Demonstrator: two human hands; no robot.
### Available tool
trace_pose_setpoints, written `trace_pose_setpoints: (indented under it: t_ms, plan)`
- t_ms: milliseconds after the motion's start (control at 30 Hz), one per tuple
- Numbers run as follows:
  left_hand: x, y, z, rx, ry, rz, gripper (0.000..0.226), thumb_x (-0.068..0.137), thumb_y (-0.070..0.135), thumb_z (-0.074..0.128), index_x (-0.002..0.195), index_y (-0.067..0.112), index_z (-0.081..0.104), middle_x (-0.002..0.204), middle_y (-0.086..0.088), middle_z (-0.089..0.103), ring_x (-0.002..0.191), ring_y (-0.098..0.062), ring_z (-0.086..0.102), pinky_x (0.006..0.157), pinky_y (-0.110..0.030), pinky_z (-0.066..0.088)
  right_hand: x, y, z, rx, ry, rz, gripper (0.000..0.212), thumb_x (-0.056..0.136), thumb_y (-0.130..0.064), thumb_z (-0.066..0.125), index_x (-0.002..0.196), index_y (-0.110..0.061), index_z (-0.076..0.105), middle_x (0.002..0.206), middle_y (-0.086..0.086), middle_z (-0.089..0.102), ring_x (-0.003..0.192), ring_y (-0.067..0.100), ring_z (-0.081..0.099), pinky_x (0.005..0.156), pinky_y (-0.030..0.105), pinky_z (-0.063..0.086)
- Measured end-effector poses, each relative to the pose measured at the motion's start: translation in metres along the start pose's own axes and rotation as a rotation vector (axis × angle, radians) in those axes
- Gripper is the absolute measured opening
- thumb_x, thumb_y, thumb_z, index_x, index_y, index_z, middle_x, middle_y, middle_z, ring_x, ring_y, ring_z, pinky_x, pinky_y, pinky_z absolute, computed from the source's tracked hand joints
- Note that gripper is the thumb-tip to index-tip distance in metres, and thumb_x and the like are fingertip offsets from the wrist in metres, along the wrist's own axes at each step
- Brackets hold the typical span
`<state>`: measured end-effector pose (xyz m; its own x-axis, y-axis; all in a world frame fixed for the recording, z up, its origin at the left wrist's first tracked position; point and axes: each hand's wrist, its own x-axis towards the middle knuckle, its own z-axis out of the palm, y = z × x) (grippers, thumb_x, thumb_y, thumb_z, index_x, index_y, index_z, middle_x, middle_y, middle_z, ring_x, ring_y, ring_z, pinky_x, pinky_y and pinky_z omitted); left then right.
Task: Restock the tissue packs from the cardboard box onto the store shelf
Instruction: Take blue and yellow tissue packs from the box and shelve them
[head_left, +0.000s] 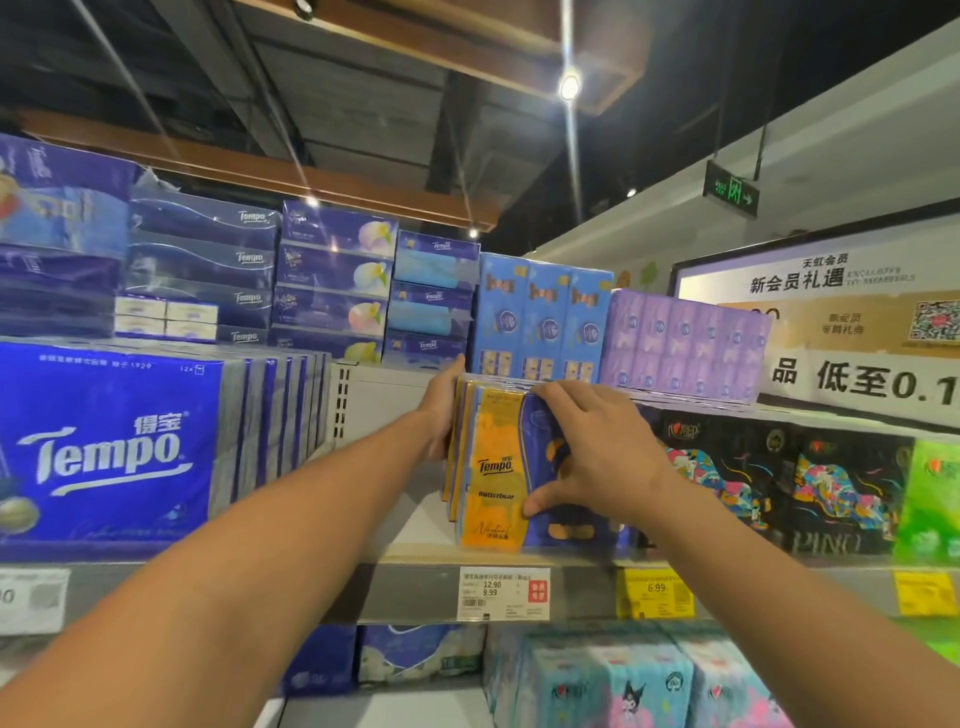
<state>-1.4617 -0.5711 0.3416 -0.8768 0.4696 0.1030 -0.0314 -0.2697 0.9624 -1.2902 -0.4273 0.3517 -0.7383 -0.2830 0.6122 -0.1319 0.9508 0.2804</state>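
1. The landmark is the white price label with a red stamp (503, 593) on the front rail of the grey metal store shelf (415, 577). Directly above it stand the orange-and-blue plastic-wrapped Tempo tissue packs (493, 467), upright on the shelf board with their long axis vertical, ranked front to back.
2. The right hand (592, 452) lies above and to the right of the label, against the front face of the foremost pack. Its fingers (545, 392) curl over the pack's top edge and its thumb presses low on the orange face, so it grips that pack.
3. The left hand (444, 410) lies above and just left of the label, flat against the left side of the row. Its fingers reach behind the packs and are mostly hidden; how far they curl cannot be told.
4. The hands bracket the row, so the likely step is squaring or pushing it back. The right hand, on the front face, is the better placed to push.
5. Left of the packs, above the label's left side, the shelf board is bare up to a perforated grey divider (340, 405), which leaves room for more packs.
6. The cardboard box is not in view.
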Motion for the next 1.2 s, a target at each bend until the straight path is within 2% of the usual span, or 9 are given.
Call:
trace_pose_setpoints:
  t_ms: [333, 467, 533, 667, 733, 800, 933, 1067, 1200]
  plan:
    - [-0.028, 0.0, 0.02, -0.035, 0.077, -0.006, 0.095, 0.088, 0.081, 0.013, 0.122, 0.011, 0.067, 0.113, -0.02, 0.07, 0.097, -0.037, 0.067, 0.078, -0.043, 0.052, -0.003, 0.007, 0.01, -0.035, 0.069, -0.063, 0.128, 0.046, -0.091, 0.062, 0.146, -0.018, 0.036, 0.136, 0.006, 0.05, 0.124, 0.031, 0.047, 0.11, 0.045, 0.031]
    - [-0.037, -0.003, 0.024, -0.083, 0.118, -0.004, 0.092, 0.087, 0.082, 0.014, 0.107, 0.012, 0.071, 0.119, -0.02, 0.068, 0.1, -0.039, 0.066, 0.083, -0.046, 0.051, -0.012, 0.005, 0.009, -0.038, 0.096, -0.063, 0.131, 0.059, -0.088, 0.06, 0.158, -0.019, 0.009, 0.161, 0.013, 0.022, 0.15, 0.033, 0.015, 0.122, 0.046, 0.001]
    - [-0.048, -0.006, 0.027, -0.063, 0.159, 0.035, 0.086, 0.092, 0.078, 0.017, 0.107, 0.013, 0.072, 0.115, -0.019, 0.07, 0.099, -0.039, 0.067, 0.086, -0.046, 0.051, -0.021, 0.002, 0.013, -0.045, 0.171, -0.041, 0.128, 0.063, -0.084, 0.063, 0.158, -0.016, 0.011, 0.163, 0.014, 0.017, 0.152, 0.032, 0.008, 0.121, 0.048, -0.005]
    - [-0.098, -0.023, 0.025, 0.223, 0.481, 0.156, 0.071, 0.09, 0.075, 0.038, 0.129, 0.023, 0.064, 0.126, -0.01, 0.067, 0.123, -0.031, 0.058, 0.103, -0.045, 0.043, -0.051, -0.002, 0.027, 0.013, 0.314, -0.063, 0.106, 0.073, -0.065, 0.073, 0.152, -0.007, 0.033, 0.159, 0.016, 0.031, 0.149, 0.033, 0.021, 0.121, 0.055, 0.015]
    - [-0.135, -0.035, 0.034, 0.311, 0.6, 0.259, 0.058, 0.096, 0.06, 0.045, 0.134, 0.018, 0.06, 0.141, -0.011, 0.057, 0.132, -0.029, 0.051, 0.112, -0.042, 0.037, -0.074, -0.005, 0.031, 0.114, 0.389, -0.035, 0.091, 0.076, -0.05, 0.076, 0.147, -0.003, 0.041, 0.155, 0.016, 0.038, 0.147, 0.034, 0.029, 0.119, 0.056, 0.021]
    - [-0.179, -0.048, 0.05, 0.447, 0.645, 0.433, 0.041, 0.1, 0.04, 0.051, 0.13, 0.015, 0.064, 0.134, -0.003, 0.063, 0.123, -0.018, 0.056, 0.107, -0.031, 0.039, -0.106, -0.012, 0.031, 0.233, 0.44, 0.039, 0.079, 0.079, -0.041, 0.071, 0.143, -0.003, 0.046, 0.151, 0.017, 0.043, 0.143, 0.036, 0.035, 0.118, 0.055, 0.024]
    - [-0.239, -0.092, 0.082, 0.43, 0.462, 0.475, 0.026, 0.092, 0.031, 0.064, 0.115, 0.02, 0.071, 0.108, 0.007, 0.07, 0.099, -0.004, 0.063, 0.102, -0.032, 0.048, -0.19, -0.031, 0.027, 0.392, 0.435, 0.241, 0.072, 0.082, -0.043, 0.063, 0.14, -0.003, 0.049, 0.147, 0.018, 0.047, 0.14, 0.036, 0.039, 0.115, 0.051, 0.031]
    - [-0.294, -0.172, 0.124, 0.464, 0.149, 0.367, 0.025, 0.095, 0.016, 0.063, 0.118, 0.007, 0.069, 0.108, 0.003, 0.068, 0.08, 0.011, 0.058, 0.079, -0.002, 0.041, -0.308, -0.06, 0.005, 0.401, 0.327, 0.557, 0.07, 0.081, -0.036, 0.077, 0.139, -0.006, 0.051, 0.138, 0.015, 0.056, 0.126, 0.03, 0.051, 0.104, 0.035, 0.036]
    - [-0.368, -0.273, 0.166, 0.43, -0.176, 0.04, 0.022, 0.084, 0.041, 0.065, 0.099, 0.028, 0.073, 0.102, 0.005, 0.072, 0.105, -0.017, 0.066, 0.097, -0.031, 0.047, -0.456, -0.105, -0.025, 0.308, 0.157, 0.928, 0.072, 0.077, -0.04, 0.08, 0.137, -0.012, 0.053, 0.13, 0.013, 0.063, 0.116, 0.027, 0.055, 0.094, 0.027, 0.035]
